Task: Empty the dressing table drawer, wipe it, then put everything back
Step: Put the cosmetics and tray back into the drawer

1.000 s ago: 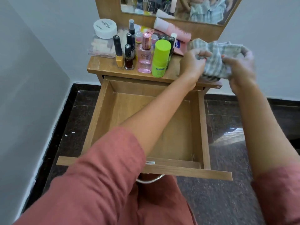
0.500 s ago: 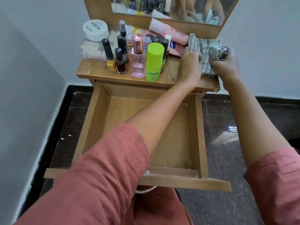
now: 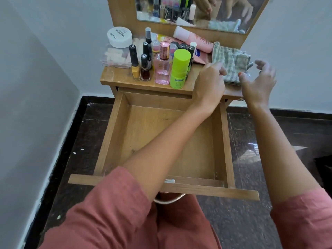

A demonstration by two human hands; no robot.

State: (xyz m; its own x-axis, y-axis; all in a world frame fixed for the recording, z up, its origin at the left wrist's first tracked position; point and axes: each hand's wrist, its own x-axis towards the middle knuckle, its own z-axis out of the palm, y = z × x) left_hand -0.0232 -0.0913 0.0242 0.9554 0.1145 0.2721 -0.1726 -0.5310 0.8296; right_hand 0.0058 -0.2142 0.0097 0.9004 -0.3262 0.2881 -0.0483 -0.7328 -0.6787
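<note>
Now the square, bare wooden drawer (image 3: pixel 147 126) stood empty and pulled out, the glossy bottles (image 3: pixel 162 69) (hard, smooth, upright) crowded on the wooden table top (image 3: pixel 115 77). My left hand (image 3: pixel 209 83) had released the soft, rumpled grey-checked cloth (image 3: pixel 230 60), its fingers loosely curled beside it. The cloth now lay on the top. My right hand (image 3: pixel 258 83) hung wide, holding nothing. Wiping looked done; refilling came next, I judged.

**Pale walls, dark stone floor**

A pale grey left wall (image 3: pixel 36 87) fills 9 o'clock and meets the white back wall (image 3: pixel 296 51) in a corner at 10 o'clock. A black skirting band (image 3: pixel 59 168) runs along the foot of both. The floor (image 3: pixel 251 221) is dark, speckled, polished stone, with a bright glare (image 3: pixel 251 151) at 4 o'clock. A wooden dressing table (image 3: pixel 115 77) with a mirror (image 3: pixel 224 17) stands at 12 o'clock.
</note>
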